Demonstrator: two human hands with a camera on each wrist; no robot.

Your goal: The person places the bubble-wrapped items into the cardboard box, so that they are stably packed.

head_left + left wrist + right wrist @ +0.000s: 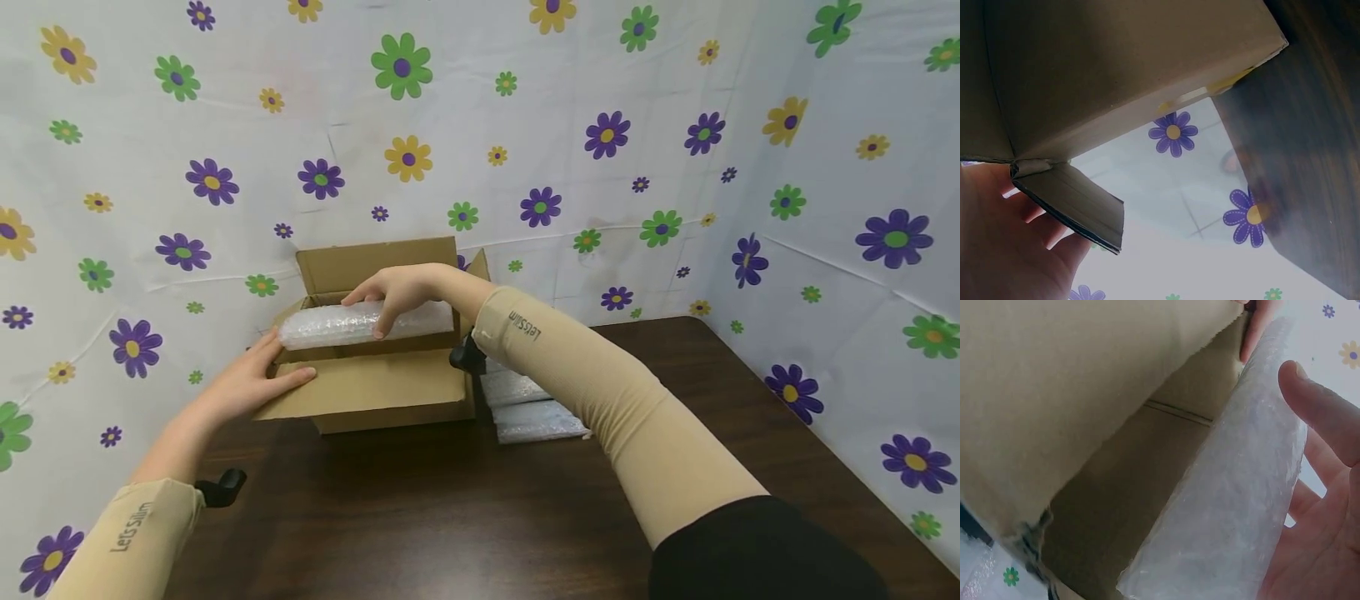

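Note:
My right hand [408, 287] holds a long bubble-wrapped package [330, 325] at the mouth of a cardboard box [397, 417]. Its thumb lies on the near side of the wrap and the fingers reach over the far side. In the right wrist view the package [1216, 487] slants over the box's inside, with the thumb [1316, 406] along it. My left hand [243, 383] rests at the box's left end, fingers extended beside the package's end, thumb over the front flap [367, 383]. In the left wrist view, a small side flap [1075, 200] partly covers its fingers.
More bubble-wrapped packages [536, 421] lie on the dark wooden table [450, 517], right of the box. The back flap [382, 262] stands up. A flower-print cloth [480, 150] hangs behind the table and along its right side.

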